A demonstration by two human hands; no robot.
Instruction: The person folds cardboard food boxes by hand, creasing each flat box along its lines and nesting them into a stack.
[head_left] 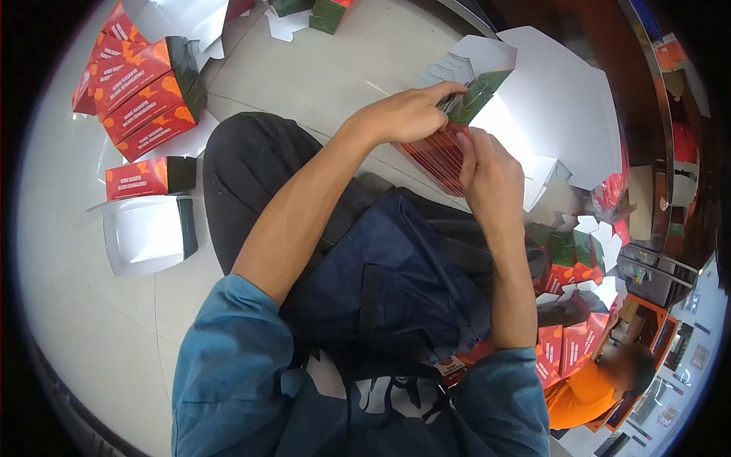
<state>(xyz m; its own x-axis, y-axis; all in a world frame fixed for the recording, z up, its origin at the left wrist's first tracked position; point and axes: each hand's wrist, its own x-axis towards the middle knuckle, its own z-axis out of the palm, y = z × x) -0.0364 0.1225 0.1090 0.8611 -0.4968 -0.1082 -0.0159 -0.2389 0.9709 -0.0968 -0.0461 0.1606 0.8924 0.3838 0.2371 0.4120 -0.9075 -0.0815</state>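
Note:
A stack of red, green and white carton sheets (435,158) stands on edge at the upper middle, its layered edges showing. My left hand (415,114) is at the upper left part of the stack, thumb and fingers closed on its green edge. On the right side my right hand (491,169) grips a carton sheet (550,99), fingers bent at its lower left corner. The sheet's large white inner face spreads to the right of both hands. My fingertips are partly hidden behind the carton.
Folded red boxes (145,103) pile up at the upper left, with an open white box (145,234) below them. More boxes (560,346) stand at the lower right, near a person in orange (582,396). A dark blue cloth (396,282) covers my lap.

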